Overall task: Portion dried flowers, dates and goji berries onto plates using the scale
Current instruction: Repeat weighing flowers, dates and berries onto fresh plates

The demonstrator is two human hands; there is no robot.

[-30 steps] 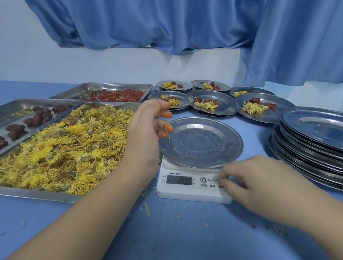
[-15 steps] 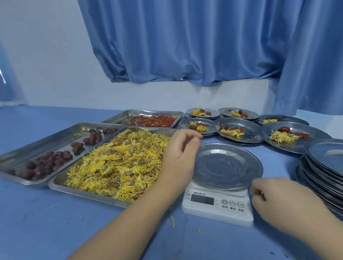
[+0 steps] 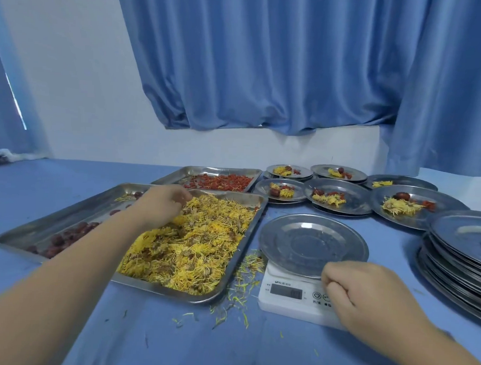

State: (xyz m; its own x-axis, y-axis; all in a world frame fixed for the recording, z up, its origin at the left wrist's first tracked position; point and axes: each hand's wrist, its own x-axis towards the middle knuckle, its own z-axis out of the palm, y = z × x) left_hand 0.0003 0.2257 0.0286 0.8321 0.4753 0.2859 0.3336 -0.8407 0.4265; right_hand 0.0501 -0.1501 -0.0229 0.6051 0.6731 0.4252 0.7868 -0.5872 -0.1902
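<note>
A bare steel plate [image 3: 312, 244] sits on the white scale [image 3: 289, 297]. My right hand [image 3: 366, 301] lies curled over the scale's right front corner, by its buttons, holding nothing. My left hand [image 3: 161, 203] reaches into the far end of the tray of yellow dried flowers [image 3: 192, 246], fingers bent down among the petals; whether it grips any is hidden. Left of that lies the tray of dark red dates [image 3: 66, 234]. Behind it stands the tray of goji berries [image 3: 220, 181].
Several filled plates [image 3: 338, 197] line the back of the blue table [image 3: 171, 345]. A tall stack of bare plates [image 3: 462, 255] stands at the right edge. Loose petals [image 3: 240, 287] litter the cloth between the flower tray and scale. Blue curtains hang behind.
My left hand has left the plate on the scale and moved left into the flower tray. My right hand stays at the scale's buttons. My head has tilted up.
</note>
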